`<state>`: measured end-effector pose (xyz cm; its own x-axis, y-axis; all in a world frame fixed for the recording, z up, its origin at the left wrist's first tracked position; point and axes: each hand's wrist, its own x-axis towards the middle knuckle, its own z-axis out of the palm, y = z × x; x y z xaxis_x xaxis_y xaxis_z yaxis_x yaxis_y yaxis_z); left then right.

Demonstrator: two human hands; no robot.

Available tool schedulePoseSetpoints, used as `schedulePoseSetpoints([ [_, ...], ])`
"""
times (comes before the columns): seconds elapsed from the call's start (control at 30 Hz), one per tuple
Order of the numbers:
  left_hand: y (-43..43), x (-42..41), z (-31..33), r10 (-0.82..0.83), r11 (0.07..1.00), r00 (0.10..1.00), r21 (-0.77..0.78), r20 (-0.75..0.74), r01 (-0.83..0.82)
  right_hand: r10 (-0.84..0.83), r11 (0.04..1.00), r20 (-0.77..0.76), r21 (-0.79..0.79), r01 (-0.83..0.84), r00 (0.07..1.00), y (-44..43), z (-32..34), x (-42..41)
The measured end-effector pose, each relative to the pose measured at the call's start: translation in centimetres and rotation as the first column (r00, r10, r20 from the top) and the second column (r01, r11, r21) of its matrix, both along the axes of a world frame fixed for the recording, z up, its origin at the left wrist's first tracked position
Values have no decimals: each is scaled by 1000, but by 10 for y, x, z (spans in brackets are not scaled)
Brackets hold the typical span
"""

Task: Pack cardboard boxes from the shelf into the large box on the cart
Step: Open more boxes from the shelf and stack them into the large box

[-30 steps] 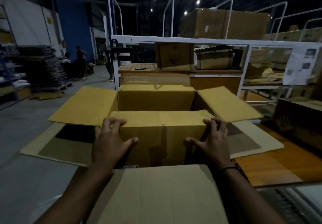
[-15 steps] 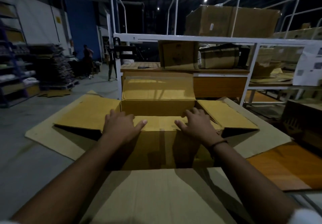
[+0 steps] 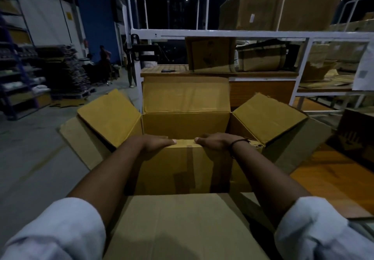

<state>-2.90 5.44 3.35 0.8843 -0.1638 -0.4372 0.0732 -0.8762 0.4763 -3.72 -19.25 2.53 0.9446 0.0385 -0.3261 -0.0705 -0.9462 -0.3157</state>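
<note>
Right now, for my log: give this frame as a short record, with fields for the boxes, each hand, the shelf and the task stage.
container: large box open, flaps folded out
load: taped box stands inside the large box
left: left hand lies flat on the taped box's top
right: right hand lies flat on the same top
source: shelf behind the large box holds cartons
stage: one box inside with both hands on it; cartons left on the shelf

The small box (image 3: 182, 168) hides the floor of the large box (image 3: 186, 124) and fingertips of the left hand (image 3: 154, 143) and right hand (image 3: 217, 141).
</note>
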Motion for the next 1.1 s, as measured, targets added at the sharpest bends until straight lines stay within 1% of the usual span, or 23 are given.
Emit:
schedulePoseSetpoints([
  [0.07, 0, 5, 1, -47, 998, 996, -46, -71, 44, -13, 998, -34, 67, 15, 999, 0, -2, 2],
  [0.13, 1, 9, 2, -91, 996, 993, -11, -81, 90, -12, 999, -9, 36, 13, 1000, -1, -5, 4],
  [0.2, 3, 14, 2, -139, 987, 989, 71, -42, 142, 10, 999, 52, -35, -9, 999, -3, -10, 5],
  [0.27, 5, 20, -2, -176, 975, 984, 141, 32, 170, 47, 995, 126, -94, -35, 991, -4, -13, 3],
  [0.4, 10, 28, -14, -155, 961, 958, 263, 241, 90, 118, 987, 242, -139, -86, 963, -5, -14, -7],
  [0.47, 12, 32, -17, -180, 954, 915, 290, 362, 73, 145, 982, 291, -160, -101, 946, -5, -14, -12],
  [0.53, 15, 32, -17, -187, 958, 835, 286, 518, 38, 168, 976, 326, -191, -109, 931, -4, -12, -13],
  [0.57, 16, 31, -18, -182, 962, 770, 273, 611, 11, 177, 973, 349, -202, -110, 920, -3, -10, -14],
  [0.6, 16, 28, -18, -172, 966, 684, 257, 708, -23, 184, 972, 380, -209, -109, 906, -3, -7, -15],
  [0.67, 16, 22, -16, -159, 972, 479, 221, 863, -76, 193, 970, 454, -224, -98, 870, -2, 2, -19],
  [0.7, 16, 20, -13, -160, 973, 381, 211, 911, -95, 198, 968, 491, -234, -90, 848, -3, 7, -21],
  [0.73, 16, 17, -10, -160, 973, 308, 203, 938, -110, 204, 965, 527, -249, -79, 825, -3, 13, -23],
  [0.77, 15, 13, -6, -162, 972, 255, 198, 953, -124, 207, 962, 557, -266, -64, 804, -2, 20, -25],
  [0.9, 13, -1, 5, -130, 979, 157, 152, 979, -139, 172, 955, 651, -293, 37, 739, 5, 52, -38],
  [0.97, 11, -11, 18, -73, 988, 77, 83, 994, -128, 153, 963, 715, -264, 60, 682, 10, 73, -50],
  [1.03, 12, -23, 40, -39, 995, -30, 36, 999, -90, 160, 975, 772, -220, 21, 615, 12, 96, -64],
  [1.07, 13, -32, 52, -37, 998, -61, 34, 997, -54, 190, 974, 766, -228, -17, 614, 12, 108, -73],
  [1.1, 14, -42, 65, -41, 999, -53, 40, 998, -14, 238, 964, 725, -256, -68, 646, 12, 119, -83],
])
